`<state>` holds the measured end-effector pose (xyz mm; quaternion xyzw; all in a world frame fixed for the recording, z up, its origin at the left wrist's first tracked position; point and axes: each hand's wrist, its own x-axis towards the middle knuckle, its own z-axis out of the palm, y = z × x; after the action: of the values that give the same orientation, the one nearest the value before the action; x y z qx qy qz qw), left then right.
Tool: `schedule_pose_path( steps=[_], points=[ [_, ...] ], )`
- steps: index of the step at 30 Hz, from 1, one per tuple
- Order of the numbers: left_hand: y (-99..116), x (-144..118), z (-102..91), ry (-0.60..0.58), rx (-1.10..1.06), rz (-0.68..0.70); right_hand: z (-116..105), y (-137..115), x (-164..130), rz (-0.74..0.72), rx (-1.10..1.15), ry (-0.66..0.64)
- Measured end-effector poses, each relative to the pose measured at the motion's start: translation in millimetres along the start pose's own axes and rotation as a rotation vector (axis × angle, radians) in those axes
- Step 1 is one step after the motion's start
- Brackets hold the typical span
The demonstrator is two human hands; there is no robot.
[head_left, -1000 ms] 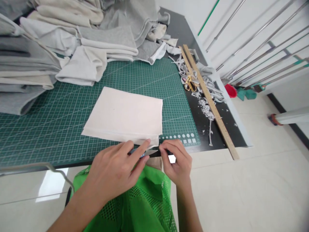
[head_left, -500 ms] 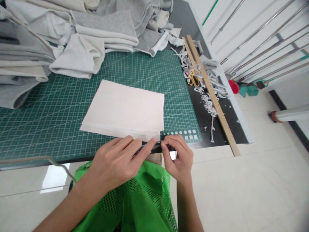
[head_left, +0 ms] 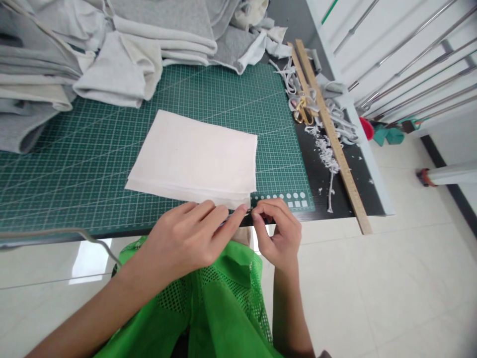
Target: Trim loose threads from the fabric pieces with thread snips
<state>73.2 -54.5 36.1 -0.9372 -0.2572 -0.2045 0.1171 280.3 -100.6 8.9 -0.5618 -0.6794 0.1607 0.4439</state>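
I am pinching a small dark tool [head_left: 244, 215] between my left hand [head_left: 186, 241] and right hand [head_left: 279, 233], fingertips pressed together; just beyond the grip is lying the folded cream cloth [head_left: 197, 159], whose near edge I judge needs careful alignment next

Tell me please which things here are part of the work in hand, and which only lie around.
In use:
left hand
right hand
small dark tool, pinched between both hands
folded cream cloth
green cutting mat

Lying about:
fabric piles
wooden ruler
scissors
fabric scraps
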Motion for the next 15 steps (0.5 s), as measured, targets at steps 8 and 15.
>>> schedule_pose_path(
  steps=[8,15],
  points=[
    [7.1,6.1,5.1,0.025,-0.016,0.011,2.1,1.4,-0.7,-0.010,-0.003,0.031],
    [7.9,2.4,8.7,-0.006,-0.020,-0.010,2.8,1.1,-0.3,-0.020,-0.043,0.018]
  ],
)
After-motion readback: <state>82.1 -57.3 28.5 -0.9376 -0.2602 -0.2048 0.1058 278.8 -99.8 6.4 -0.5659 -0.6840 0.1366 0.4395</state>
